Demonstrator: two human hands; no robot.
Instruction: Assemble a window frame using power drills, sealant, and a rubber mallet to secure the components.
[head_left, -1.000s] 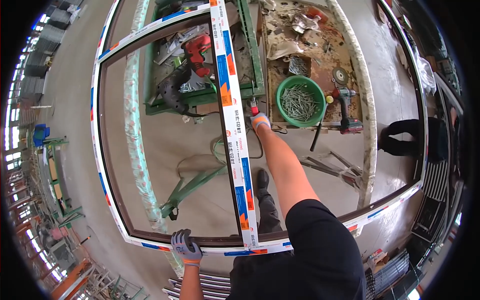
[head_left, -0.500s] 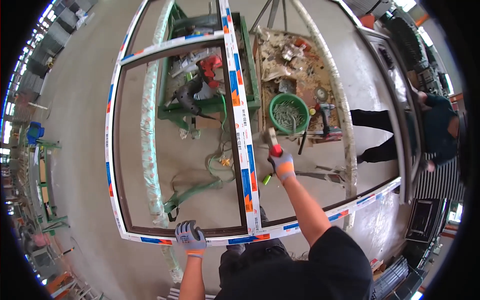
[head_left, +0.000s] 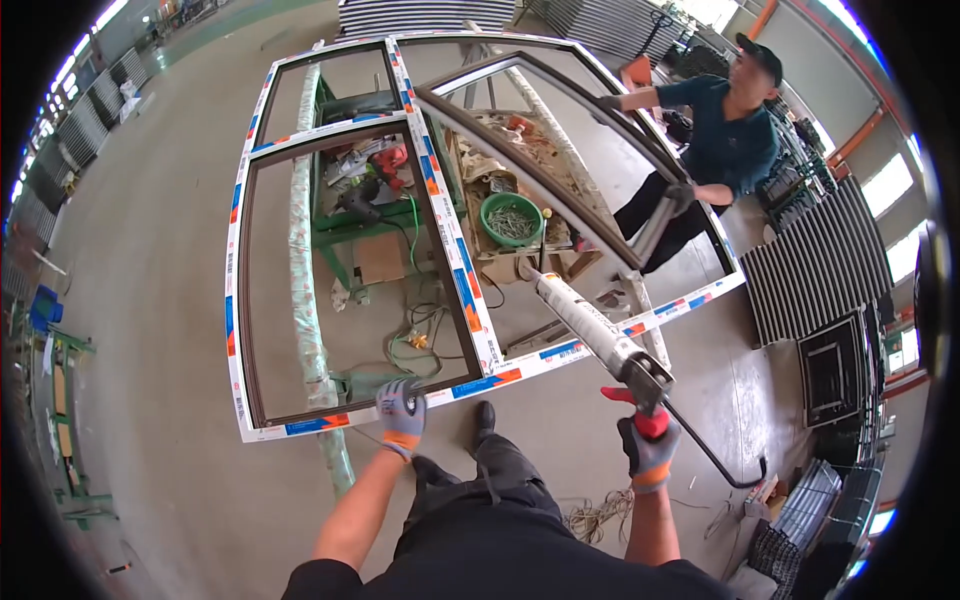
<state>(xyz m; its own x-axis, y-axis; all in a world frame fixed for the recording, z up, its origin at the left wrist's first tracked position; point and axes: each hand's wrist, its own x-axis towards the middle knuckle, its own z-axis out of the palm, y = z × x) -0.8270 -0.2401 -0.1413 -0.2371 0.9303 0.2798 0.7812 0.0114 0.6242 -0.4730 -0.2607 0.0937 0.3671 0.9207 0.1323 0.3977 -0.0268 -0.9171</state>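
A large window frame (head_left: pixel 448 240) with dark profiles and patterned protective tape lies flat across supports in front of me. My left hand (head_left: pixel 402 412), in a grey and orange glove, is curled over its near bar. My right hand (head_left: pixel 650 445), gloved too, grips the red handle of a caulking gun (head_left: pixel 640 375) near the frame's right front. The gun carries a white sealant cartridge (head_left: pixel 585 318), its nozzle pointing away over the frame's right opening. Above that opening a co-worker (head_left: pixel 735 125) holds a dark sash (head_left: pixel 530 165) at a slant with both hands.
Beneath the frame are a green bucket (head_left: pixel 488 228) of screws, a green cart (head_left: pixel 335 225) with power tools, and wrapped support rails (head_left: pixel 302 230). Cables (head_left: pixel 425 325) trail on the floor. Stacked profiles (head_left: pixel 820 265) stand at the right.
My right hand has come back toward me and right, bringing the caulking gun into clear sight. The co-worker's sash has moved left over the frame. My view has tilted; my left hand stays on the bar.
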